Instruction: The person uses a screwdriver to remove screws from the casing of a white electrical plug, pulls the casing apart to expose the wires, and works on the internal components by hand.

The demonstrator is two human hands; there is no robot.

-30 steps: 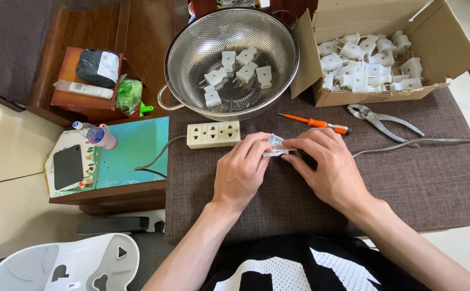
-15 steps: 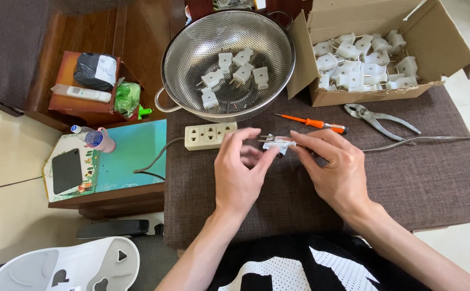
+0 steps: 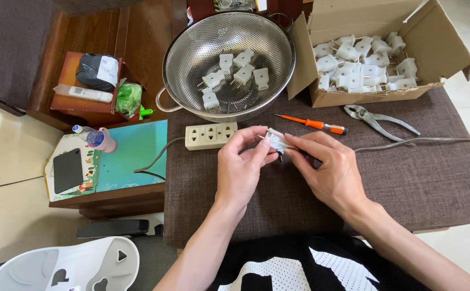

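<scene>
Both my hands pinch one small white plug point(image 3: 278, 141) just above the brown padded surface point(image 3: 429, 183). My left hand point(image 3: 241, 167) grips its left end with thumb and fingers. My right hand point(image 3: 329, 171) holds the right end, where a grey cable point(image 3: 429, 141) runs off to the right. The plug's metal prongs point up and left, toward a cream power strip point(image 3: 211, 135) lying beside my left hand.
A steel colander point(image 3: 191, 59) holds several white plugs. A cardboard box point(image 3: 369, 97) at the back right holds several more. An orange screwdriver point(image 3: 310, 124) and pliers point(image 3: 380, 121) lie behind my hands. A teal-topped side table point(image 3: 132, 156) stands at the left.
My hands lifted the plug slightly off the surface and turned it. The view shifted a little; the colander and box sit higher in frame.
</scene>
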